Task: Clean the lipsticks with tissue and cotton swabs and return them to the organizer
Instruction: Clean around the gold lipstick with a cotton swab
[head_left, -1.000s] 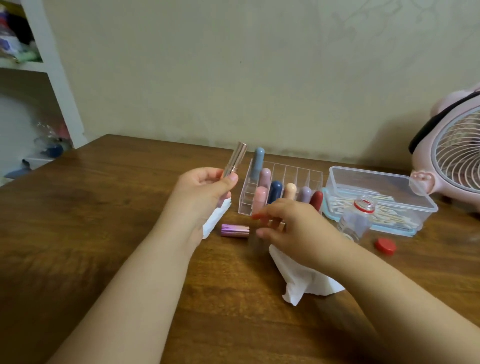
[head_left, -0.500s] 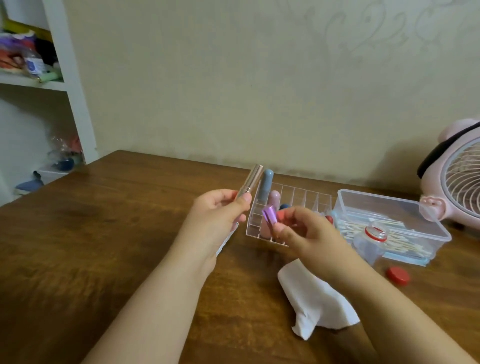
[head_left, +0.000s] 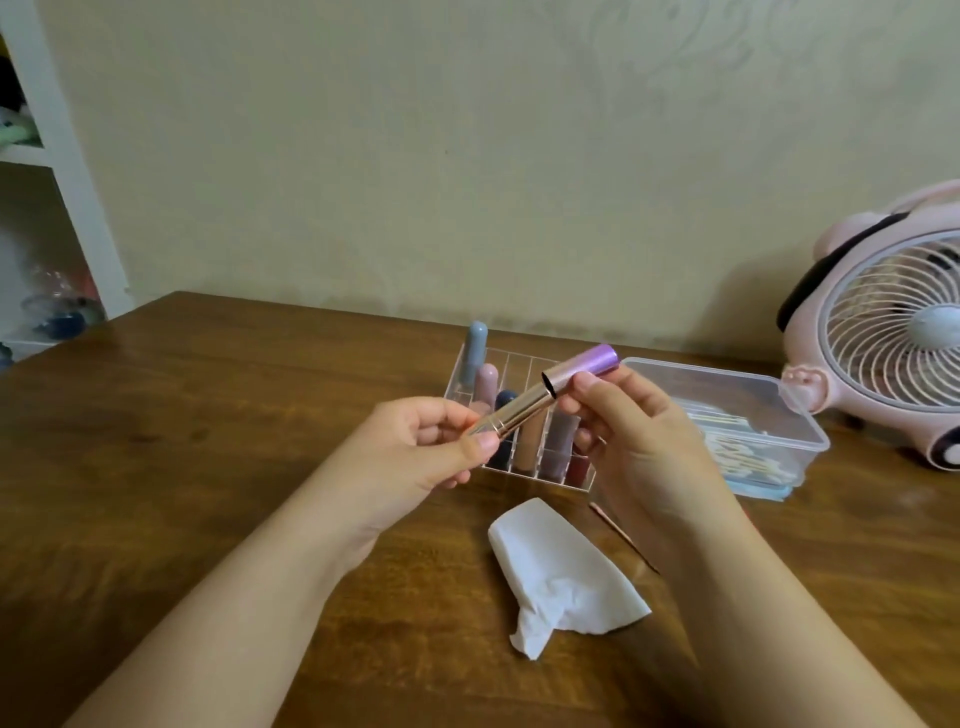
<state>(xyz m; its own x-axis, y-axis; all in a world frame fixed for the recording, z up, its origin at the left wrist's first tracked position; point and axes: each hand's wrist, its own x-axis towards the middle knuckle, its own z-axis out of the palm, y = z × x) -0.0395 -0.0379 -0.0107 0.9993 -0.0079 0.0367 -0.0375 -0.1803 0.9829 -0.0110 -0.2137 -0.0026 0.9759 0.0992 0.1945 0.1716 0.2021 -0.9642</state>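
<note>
In the middle of the frame, the purple cap (head_left: 584, 375), pinched by the right hand (head_left: 631, 431), is lined up up-right of the gold lipstick tube (head_left: 511, 418) pinched by the left hand (head_left: 426, 447).

Gold lipstick tube (head_left: 511, 420), purple cap (head_left: 587, 370), white tissue (head_left: 561, 571), pink fan (head_left: 883, 332), brown table (head_left: 208, 415)

My lipstick tube (head_left: 519, 415) gleams like polished metal, its cap (head_left: 584, 373) satiny purple; the counter (head_left: 208, 415) looks varnished wood, the tissue (head_left: 561, 566) soft matt paper.
</note>
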